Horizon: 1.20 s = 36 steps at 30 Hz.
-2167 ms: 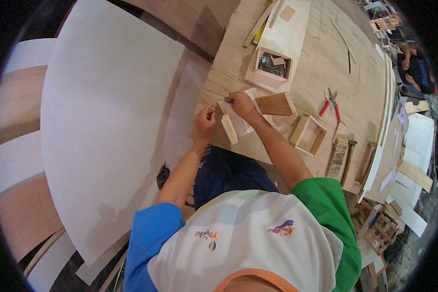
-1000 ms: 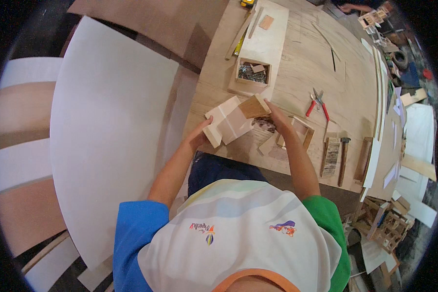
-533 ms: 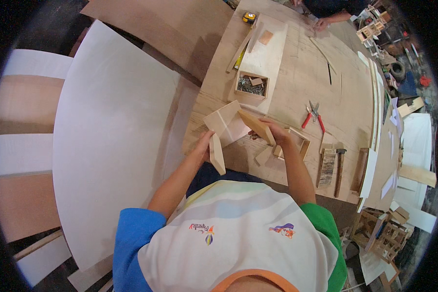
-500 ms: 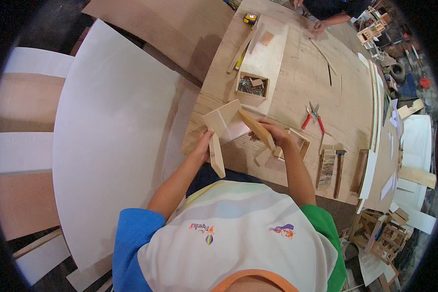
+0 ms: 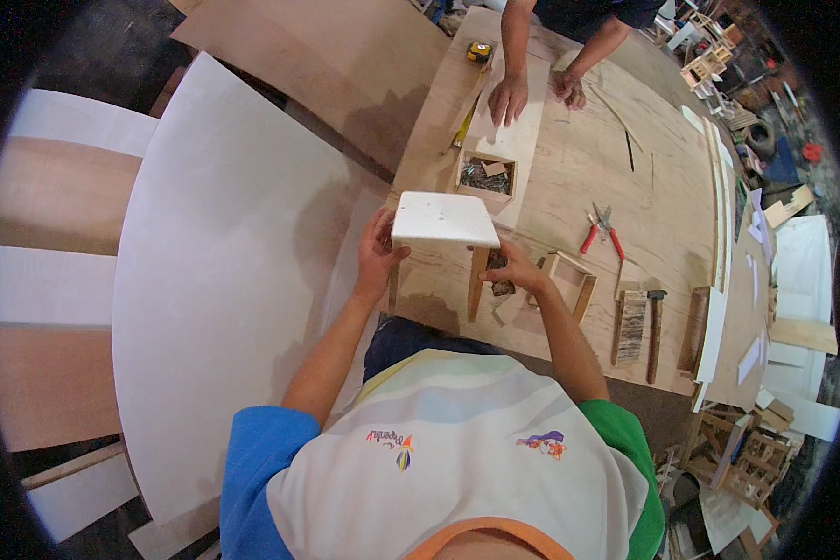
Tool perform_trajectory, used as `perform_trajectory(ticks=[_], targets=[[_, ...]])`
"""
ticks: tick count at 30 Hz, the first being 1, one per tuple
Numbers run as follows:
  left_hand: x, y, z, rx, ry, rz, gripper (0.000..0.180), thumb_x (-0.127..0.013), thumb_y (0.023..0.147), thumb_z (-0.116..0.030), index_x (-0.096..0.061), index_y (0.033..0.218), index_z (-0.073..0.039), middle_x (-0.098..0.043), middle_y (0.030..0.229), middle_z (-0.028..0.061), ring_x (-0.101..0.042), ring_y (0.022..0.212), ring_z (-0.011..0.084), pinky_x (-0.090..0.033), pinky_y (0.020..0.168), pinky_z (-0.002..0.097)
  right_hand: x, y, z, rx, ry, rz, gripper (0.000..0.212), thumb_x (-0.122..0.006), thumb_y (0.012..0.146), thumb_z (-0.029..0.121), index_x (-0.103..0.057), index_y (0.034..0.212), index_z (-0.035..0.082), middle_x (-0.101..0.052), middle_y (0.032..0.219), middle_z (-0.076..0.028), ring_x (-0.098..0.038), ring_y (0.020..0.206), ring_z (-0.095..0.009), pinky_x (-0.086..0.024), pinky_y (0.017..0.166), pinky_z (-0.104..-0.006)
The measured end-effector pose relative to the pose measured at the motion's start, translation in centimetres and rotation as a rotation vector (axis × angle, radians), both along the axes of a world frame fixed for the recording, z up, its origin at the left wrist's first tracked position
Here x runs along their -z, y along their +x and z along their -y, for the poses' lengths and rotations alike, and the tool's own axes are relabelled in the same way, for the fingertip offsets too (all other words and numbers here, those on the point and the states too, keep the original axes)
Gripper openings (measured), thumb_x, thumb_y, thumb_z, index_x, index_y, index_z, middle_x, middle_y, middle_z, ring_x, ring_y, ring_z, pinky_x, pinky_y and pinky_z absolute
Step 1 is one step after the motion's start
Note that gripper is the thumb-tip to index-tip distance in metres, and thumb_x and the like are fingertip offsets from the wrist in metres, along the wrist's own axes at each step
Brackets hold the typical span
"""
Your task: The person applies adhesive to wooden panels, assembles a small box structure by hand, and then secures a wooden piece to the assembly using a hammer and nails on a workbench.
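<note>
A small U-shaped wooden assembly is held between my two hands, its white panel point(image 5: 446, 222) facing up and its two side boards hanging down. My left hand point(image 5: 376, 254) is closed on its left end. Around the right side board point(image 5: 478, 283), my right hand point(image 5: 518, 269) is closed with thumb and fingers. The far edge of the panel lies just short of an open wooden box point(image 5: 486, 175) full of metal fasteners. Beside my right hand rests a small wooden frame-like box point(image 5: 567, 285) on the table, with a dark pile of small pieces point(image 5: 502, 280) partly hidden by the hand.
Across the plywood table point(image 5: 569, 168), a co-worker's hands point(image 5: 509, 98) rest over a long white board. A tape measure point(image 5: 479, 51) lies at the far left. Red-handled pliers point(image 5: 603, 231), a hammer point(image 5: 654, 334) and a worn wood block point(image 5: 630, 327) lie to the right. Large white sheet point(image 5: 224, 280) at left.
My hands have turned the assembly so its white face is up instead of its open inside. The co-worker's hands have reached in over the long white board.
</note>
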<state>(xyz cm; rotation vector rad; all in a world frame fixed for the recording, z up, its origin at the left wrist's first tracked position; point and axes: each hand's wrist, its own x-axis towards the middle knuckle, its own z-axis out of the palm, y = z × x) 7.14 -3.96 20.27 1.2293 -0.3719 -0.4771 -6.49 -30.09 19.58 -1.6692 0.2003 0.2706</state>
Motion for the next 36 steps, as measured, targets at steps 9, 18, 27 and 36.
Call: perform_trajectory(ticks=[9,18,27,36], targets=[[3.4,1.0,1.4,0.073,-0.099,0.009,0.05,-0.058,0.09,-0.002,-0.039,0.136,-0.002,-0.044,0.138,0.0122,-0.042,0.129,0.0226,-0.032,0.11,0.0353,1.5,0.6,0.0,0.135,-0.347,0.139,0.084,-0.081,0.064,0.015,-0.04,0.137,0.005,-0.05,0.132,-0.017,-0.048,0.122,-0.031,-0.037,0.104,-0.0395],[3.3,1.2,0.6,0.113,-0.042,0.01,0.052,-0.054,0.09,-0.009,-0.038,0.139,-0.002,-0.043,0.141,0.0126,-0.04,0.131,0.0232,-0.028,0.111,0.0353,1.3,0.0,0.3,0.167,-0.417,0.173,0.076,-0.075,0.068,0.012,-0.041,0.136,0.006,-0.057,0.125,-0.015,-0.055,0.114,-0.027,-0.045,0.094,-0.0373],[1.5,3.4,2.6,0.121,-0.076,-0.075,0.054,-0.044,0.098,-0.038,-0.039,0.137,-0.001,-0.046,0.134,0.0131,-0.044,0.124,0.0225,-0.029,0.107,0.0341,3.6,-0.2,2.5,0.336,0.034,0.132,0.049,-0.06,0.085,0.009,-0.047,0.131,0.002,-0.058,0.122,-0.013,-0.056,0.106,-0.021,-0.046,0.089,-0.0345],[-3.7,3.3,5.2,-0.108,0.662,0.774,0.058,-0.051,0.094,-0.038,-0.038,0.139,-0.003,-0.039,0.142,0.0149,-0.036,0.131,0.0296,-0.023,0.111,0.0424,-6.0,1.0,1.3,0.524,-0.414,0.192,0.038,-0.063,0.088,0.022,-0.056,0.119,0.001,-0.066,0.106,-0.014,-0.064,0.088,-0.022,-0.051,0.077,-0.0332]])
